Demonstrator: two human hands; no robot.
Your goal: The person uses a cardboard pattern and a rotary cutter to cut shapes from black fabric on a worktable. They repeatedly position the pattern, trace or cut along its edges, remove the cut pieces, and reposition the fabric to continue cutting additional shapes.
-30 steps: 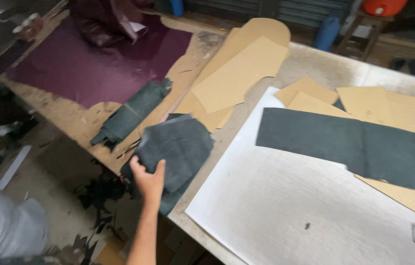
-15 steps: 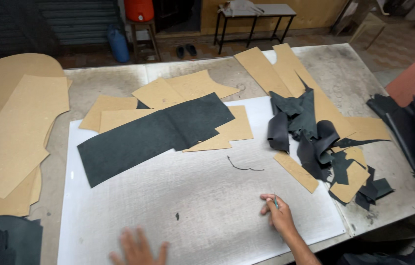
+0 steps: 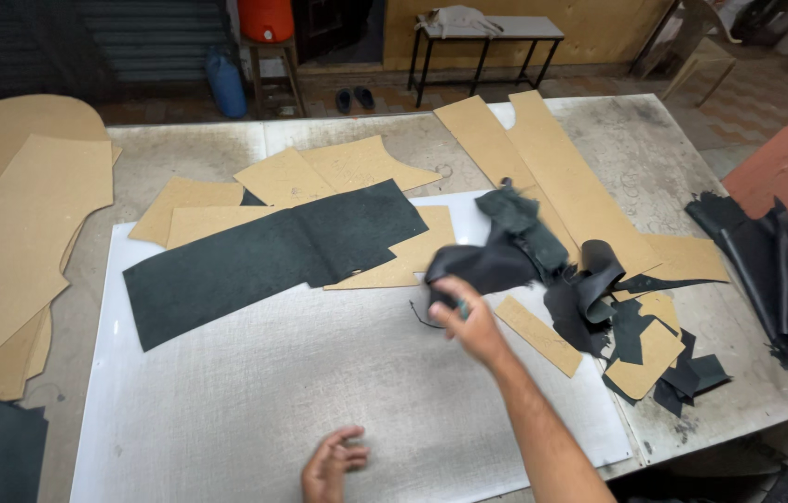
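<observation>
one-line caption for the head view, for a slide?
Right hand lifts a dark leather scrap over a white cutting mat; left hand rests near its front edge.

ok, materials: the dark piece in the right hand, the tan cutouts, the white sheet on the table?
Dark piece in the right hand: looks like thin matte leather or faux leather; it droops and folds limply. Tan cutouts: probably stiff cardboard or pattern board, flat with clean-cut edges and a dull fibrous face. White sheet: likely a plastic cutting board, semi-gloss and covered in fine scored lines. The left hand rests on it.
</observation>
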